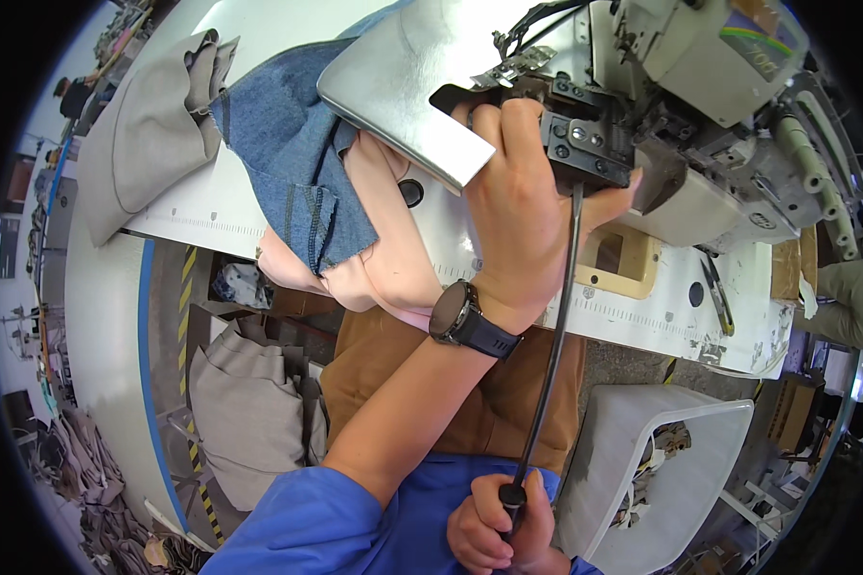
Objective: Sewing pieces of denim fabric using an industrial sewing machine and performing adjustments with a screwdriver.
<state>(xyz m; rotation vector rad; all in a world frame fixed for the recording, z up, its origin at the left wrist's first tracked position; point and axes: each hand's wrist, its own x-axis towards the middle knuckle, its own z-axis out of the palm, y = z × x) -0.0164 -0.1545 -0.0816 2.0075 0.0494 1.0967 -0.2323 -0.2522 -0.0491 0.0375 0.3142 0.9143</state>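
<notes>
I see the right hand (482, 529) gripping the tool (560, 326), shaft pointing up, slightly right, tip unclear; left hand's (518, 216) fingertips hidden, hold I can't tell.

A rainbow label (759, 50) on the machine (695, 57) bears characters, and the tabletop (753, 297) ruler ticks (614, 307)

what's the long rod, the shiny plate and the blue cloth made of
Long rod: probably metal, dark and glossy, with a bright streak along it. Shiny plate: polished metal, likely steel, mirror-like glare. Blue cloth: likely denim, matte, mottled, with visible stitching.
</notes>
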